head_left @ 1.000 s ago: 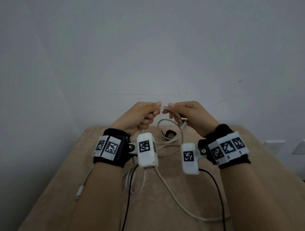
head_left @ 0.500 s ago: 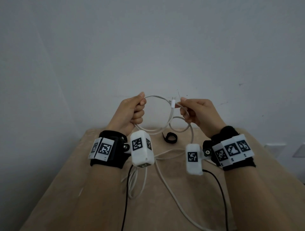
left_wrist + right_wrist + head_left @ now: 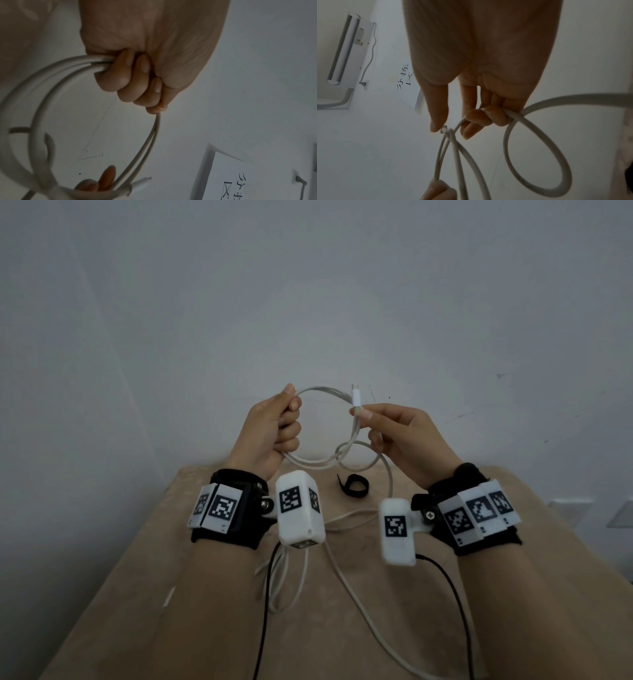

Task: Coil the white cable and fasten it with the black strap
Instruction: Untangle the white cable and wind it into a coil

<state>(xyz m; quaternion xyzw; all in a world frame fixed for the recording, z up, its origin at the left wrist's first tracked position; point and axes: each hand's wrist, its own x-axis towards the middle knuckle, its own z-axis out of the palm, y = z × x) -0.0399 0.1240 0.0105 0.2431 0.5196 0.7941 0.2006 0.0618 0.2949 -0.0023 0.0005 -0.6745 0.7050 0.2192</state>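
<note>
The white cable (image 3: 327, 390) forms a round loop held up in front of the wall between both hands. My left hand (image 3: 274, 429) grips the loop's left side in a fist, two strands running through it (image 3: 72, 66). My right hand (image 3: 394, 429) pinches the loop's right side just below the white plug (image 3: 356, 398), which points up, and curls its lower fingers round a smaller loop (image 3: 537, 148). The rest of the cable hangs down onto the table (image 3: 359, 594). The black strap (image 3: 354, 485) lies curled on the table beyond the hands, touched by neither.
The beige table (image 3: 513, 559) ends at a grey wall close behind the strap. Black wrist-camera leads (image 3: 455, 594) trail over the table toward me. Sockets (image 3: 568, 508) sit on the wall to the right.
Both hands rose and moved apart, opening the cable from a tight bunch into a wide round loop. The plug end now stands upright at my right fingertips.
</note>
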